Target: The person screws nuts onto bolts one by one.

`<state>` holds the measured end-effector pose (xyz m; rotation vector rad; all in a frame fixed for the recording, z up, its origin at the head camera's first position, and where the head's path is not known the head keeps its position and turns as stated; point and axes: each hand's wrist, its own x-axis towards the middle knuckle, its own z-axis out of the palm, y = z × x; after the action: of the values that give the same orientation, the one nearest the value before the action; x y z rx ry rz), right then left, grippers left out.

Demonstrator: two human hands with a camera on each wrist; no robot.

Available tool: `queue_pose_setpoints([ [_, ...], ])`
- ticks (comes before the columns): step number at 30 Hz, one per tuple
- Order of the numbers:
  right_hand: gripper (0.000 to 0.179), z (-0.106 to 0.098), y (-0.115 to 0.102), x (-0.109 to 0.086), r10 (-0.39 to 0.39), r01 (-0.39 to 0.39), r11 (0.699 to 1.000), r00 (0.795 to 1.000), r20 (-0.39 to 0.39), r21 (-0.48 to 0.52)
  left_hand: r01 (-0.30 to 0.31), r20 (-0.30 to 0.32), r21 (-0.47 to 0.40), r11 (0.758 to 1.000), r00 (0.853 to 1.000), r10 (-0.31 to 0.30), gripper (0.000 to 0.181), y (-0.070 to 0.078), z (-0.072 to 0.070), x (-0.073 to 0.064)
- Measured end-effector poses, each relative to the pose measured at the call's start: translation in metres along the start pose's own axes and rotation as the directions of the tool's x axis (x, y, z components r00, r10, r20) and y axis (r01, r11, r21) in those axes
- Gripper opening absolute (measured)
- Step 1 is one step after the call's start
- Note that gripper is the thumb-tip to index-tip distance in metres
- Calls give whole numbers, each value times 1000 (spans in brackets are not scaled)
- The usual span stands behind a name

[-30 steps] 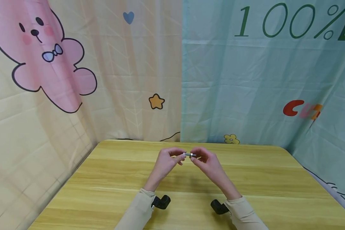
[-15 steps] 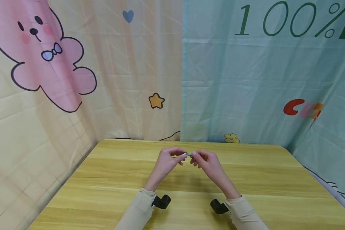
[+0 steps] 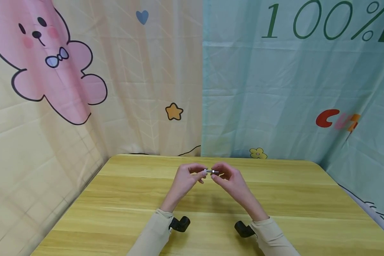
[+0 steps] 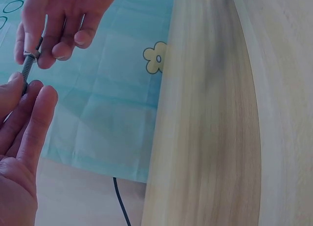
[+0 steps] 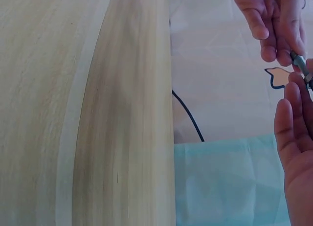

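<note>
A small metal bolt [image 3: 209, 171] is held level above the table, between both hands. My left hand [image 3: 185, 180] pinches its head end between thumb and fingertips; the head itself is mostly covered. Partway along the threaded shank [image 4: 28, 67] sits a nut [image 3: 213, 172]. My right hand [image 3: 233, 181] has its thumb and index finger at the nut from either side. In the left wrist view, these fingertips touch the nut [image 4: 33, 55], and the other fingers are loosely bent. The right wrist view shows the bolt [image 5: 300, 61] at its right edge, partly hidden by fingers.
A wooden table [image 3: 131, 199] lies below the hands. Printed curtains [image 3: 185, 71] hang behind it and at both sides. Black wrist cameras [image 3: 180, 224] are strapped below each hand.
Half a second ago the right thumb had rolled forward and covered the nut. Now thumb and index finger are drawn back, and the nut shows again. The left hand stays in place.
</note>
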<state>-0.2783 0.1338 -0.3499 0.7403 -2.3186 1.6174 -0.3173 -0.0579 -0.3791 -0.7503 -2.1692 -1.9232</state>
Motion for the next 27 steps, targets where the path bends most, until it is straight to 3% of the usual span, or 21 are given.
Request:
queue_pose_setpoints([
  [8, 18, -1, 5, 1, 56, -58, 996, 998, 24, 66, 3, -7, 7, 1000, 1000, -3, 9, 1, 0, 0],
  [13, 14, 0, 4, 1, 67, -67, 997, 998, 19, 29, -4, -3, 18, 1000, 1000, 4, 9, 3, 1, -1],
  [19, 21, 1, 3, 1, 119, -119, 993, 993, -3, 18, -3, -3, 17, 1000, 1000, 3, 10, 3, 3, -2],
  [22, 23, 2, 19, 3, 99, -100, 995, 994, -36, -14, 3, -10, 27, 1000, 1000, -3, 10, 11, 4, -4],
  [27, 23, 0, 41, 8, -15, 12, 998, 998, -54, -54, 20, -12, 49, 999, 1000, -19, 11, 31, 3, -9],
])
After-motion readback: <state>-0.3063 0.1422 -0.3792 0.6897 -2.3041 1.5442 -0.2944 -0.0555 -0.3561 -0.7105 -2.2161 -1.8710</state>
